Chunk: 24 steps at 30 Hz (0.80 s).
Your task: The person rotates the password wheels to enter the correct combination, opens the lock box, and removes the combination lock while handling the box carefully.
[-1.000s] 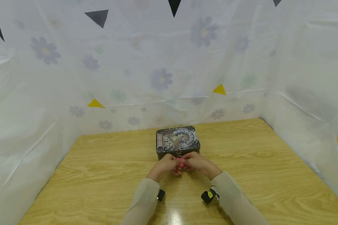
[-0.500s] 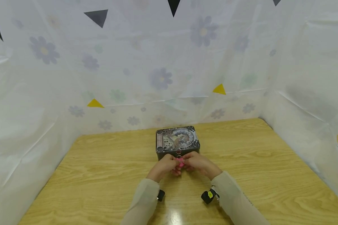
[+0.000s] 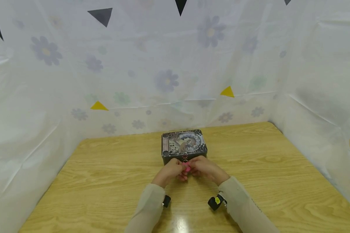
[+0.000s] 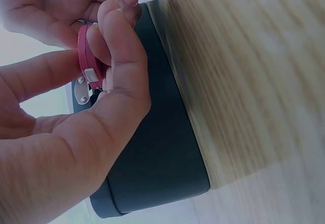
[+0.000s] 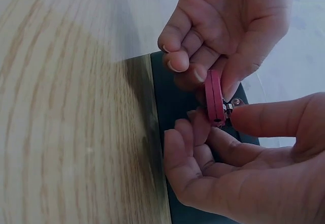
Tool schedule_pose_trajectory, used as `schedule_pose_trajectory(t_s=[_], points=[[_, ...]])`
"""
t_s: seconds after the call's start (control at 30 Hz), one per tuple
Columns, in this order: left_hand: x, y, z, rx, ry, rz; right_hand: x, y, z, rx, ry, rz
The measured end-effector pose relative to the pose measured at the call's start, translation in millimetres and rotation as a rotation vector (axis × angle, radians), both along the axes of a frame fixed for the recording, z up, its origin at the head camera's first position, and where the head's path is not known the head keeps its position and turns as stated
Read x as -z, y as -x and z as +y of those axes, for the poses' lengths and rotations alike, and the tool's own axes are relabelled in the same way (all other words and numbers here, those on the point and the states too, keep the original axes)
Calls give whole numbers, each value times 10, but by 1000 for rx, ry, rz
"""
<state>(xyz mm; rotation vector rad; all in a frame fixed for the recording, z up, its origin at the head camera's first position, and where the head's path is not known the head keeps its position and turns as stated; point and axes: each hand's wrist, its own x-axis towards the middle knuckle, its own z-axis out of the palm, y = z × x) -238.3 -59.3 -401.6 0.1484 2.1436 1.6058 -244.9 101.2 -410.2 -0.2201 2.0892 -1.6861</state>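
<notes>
A dark tin box with a printed picture on its lid stands on the table, lid down. At its front, a small pink padlock hangs by a ring-like shackle from a metal latch. My left hand pinches the padlock between thumb and fingers, as the left wrist view shows. From the other side my right hand holds it too, its thumb against silver metal parts on the padlock's edge. Fingers cover part of the padlock, so I cannot tell whether its shackle is locked.
The wood-grain table extends around the box on all sides. White sheeting with flower prints and yellow and black triangles encloses the back and sides. Black wrist straps show below both sleeves.
My right fingers shift slightly over the pink padlock, which turns a little in my grip. Both hands keep their place at the box front, and the box stays put.
</notes>
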Motion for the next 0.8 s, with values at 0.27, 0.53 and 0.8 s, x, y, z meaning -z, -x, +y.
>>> schedule_pose_trajectory(t_s=[0.27, 0.53, 0.8], points=[[23, 12, -15, -36, 15, -16, 50, 17, -14, 43, 20, 14], [-47, -45, -40, -86, 94, 65, 48, 15, -28, 79, 19, -1], [-121, -73, -51, -30, 402, 276, 39, 16, -25, 81, 10, -7]])
